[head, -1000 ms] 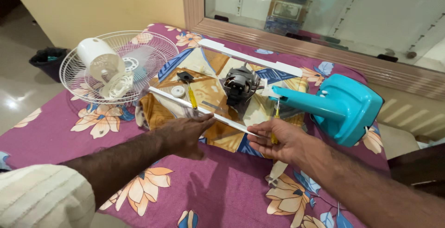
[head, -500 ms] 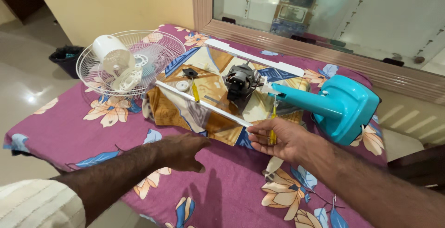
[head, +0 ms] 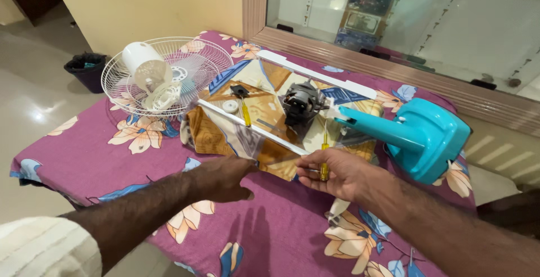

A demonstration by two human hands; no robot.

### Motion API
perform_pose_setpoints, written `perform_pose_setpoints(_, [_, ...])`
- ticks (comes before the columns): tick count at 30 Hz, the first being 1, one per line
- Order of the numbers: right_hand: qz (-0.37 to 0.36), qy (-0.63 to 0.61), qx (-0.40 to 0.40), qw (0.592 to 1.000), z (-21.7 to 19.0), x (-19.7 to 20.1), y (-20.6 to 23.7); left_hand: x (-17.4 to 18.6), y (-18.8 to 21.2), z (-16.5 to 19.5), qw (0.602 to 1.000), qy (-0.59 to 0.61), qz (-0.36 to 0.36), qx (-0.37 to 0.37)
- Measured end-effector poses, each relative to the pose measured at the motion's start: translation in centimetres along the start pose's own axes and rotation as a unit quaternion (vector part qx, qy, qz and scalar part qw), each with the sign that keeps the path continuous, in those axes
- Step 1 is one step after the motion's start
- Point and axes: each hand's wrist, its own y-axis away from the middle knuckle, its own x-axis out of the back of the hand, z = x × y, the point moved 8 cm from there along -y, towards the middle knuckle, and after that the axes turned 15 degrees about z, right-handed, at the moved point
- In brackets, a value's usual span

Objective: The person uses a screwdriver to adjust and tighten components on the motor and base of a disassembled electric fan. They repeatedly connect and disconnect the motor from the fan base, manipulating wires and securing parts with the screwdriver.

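Observation:
A dismantled fan lies on a purple flowered bedspread (head: 112,153). My right hand (head: 334,173) is shut on a yellow-handled screwdriver (head: 324,152), its tip pointing up toward the dark fan motor (head: 301,103) and the teal fan base (head: 419,136). My left hand (head: 222,177) hovers low over the cloth near the front edge of a patterned yellow-brown sheet (head: 225,136), fingers loosely curled and holding nothing. A second yellow screwdriver (head: 246,114) and a white round cap (head: 230,106) lie on the sheet.
A white wire fan guard (head: 169,74) with a white motor cover (head: 145,66) inside sits at the left. A white strip (head: 315,74) lies along the back. A wooden-framed mirror (head: 394,35) stands behind. A dark bin (head: 85,68) is on the floor.
My left hand has drawn back from the sheet's edge toward me and to the right. My right hand keeps the screwdriver. The view has shifted.

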Motion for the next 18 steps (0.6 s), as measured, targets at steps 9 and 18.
perform_pose_setpoints(9, [0.016, -0.019, 0.005, 1.000, -2.0, -5.6, -1.8, 5.1, -3.9, -7.8, 0.978, 0.026, 0.202, -0.046])
perform_pose_setpoints(18, [0.044, -0.054, 0.052, 0.996, -3.3, -12.6, -3.2, 6.5, -7.8, -15.2, 0.994, -0.056, 0.088, -0.034])
